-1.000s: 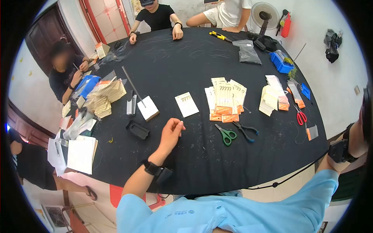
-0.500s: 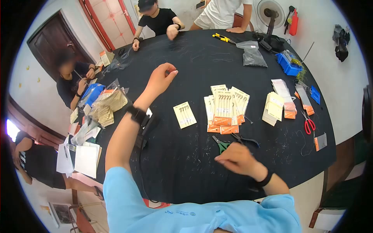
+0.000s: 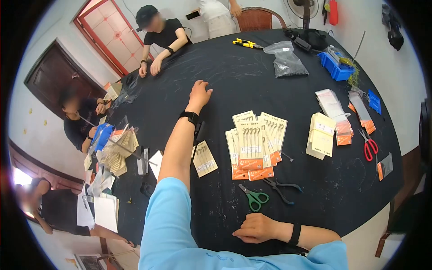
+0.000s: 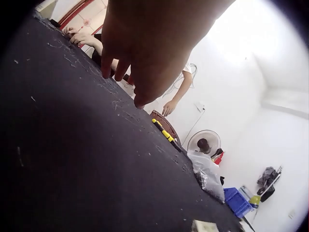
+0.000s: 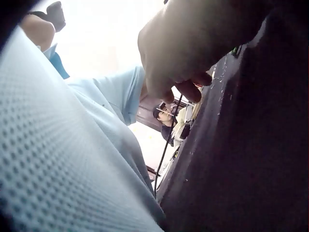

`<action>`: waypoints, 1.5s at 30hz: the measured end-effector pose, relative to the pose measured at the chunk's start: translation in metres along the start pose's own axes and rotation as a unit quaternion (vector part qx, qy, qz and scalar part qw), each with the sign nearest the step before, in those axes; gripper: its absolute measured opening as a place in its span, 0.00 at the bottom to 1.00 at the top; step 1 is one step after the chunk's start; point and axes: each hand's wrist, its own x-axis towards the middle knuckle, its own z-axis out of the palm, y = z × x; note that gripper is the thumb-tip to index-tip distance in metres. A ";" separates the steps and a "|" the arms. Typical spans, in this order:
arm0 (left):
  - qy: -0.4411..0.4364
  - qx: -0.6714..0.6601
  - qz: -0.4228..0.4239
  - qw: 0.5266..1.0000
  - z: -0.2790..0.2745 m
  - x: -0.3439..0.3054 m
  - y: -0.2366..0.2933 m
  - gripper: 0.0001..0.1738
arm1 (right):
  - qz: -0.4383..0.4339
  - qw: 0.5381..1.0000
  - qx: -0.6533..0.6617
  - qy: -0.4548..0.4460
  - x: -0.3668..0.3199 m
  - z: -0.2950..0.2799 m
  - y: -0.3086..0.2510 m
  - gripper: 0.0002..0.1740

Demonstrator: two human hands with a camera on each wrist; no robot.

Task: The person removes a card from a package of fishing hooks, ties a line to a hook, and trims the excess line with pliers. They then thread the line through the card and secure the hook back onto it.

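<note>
My left hand [image 3: 200, 96] reaches out over the far middle of the black table [image 3: 252, 94], fingers loosely bent and nothing in them. In the left wrist view the left hand [image 4: 145, 53] hangs with its fingertips pointing down toward the cloth. Close to the front edge, my right hand [image 3: 257, 228] has its fingers loosely curled and holds nothing visible. Just beyond it lie green-handled scissors [image 3: 254, 198] and dark pliers [image 3: 283, 191]. A single card of fishing hooks [image 3: 205, 159] lies beside my left forearm. Right of it are overlapping hook packets [image 3: 252, 144] with orange ends.
Blank cream cards [image 3: 321, 135], clear bags [image 3: 335, 112] and red scissors [image 3: 370, 146] lie at right. Behind them are a blue bin [image 3: 335, 67] and a grey bag [image 3: 288, 63]. A stapler [image 3: 142, 160] and piled packets [image 3: 119, 150] occupy the left. Other people are around the table.
My left hand has moved forward over the table from near the hook card. The right hand came in from the far right, then drew back toward the front edge.
</note>
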 end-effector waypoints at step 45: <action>-0.164 -0.477 -0.125 0.855 -0.140 -0.197 0.063 0.25 | 0.270 0.957 0.087 0.060 0.028 -0.027 -0.042 0.10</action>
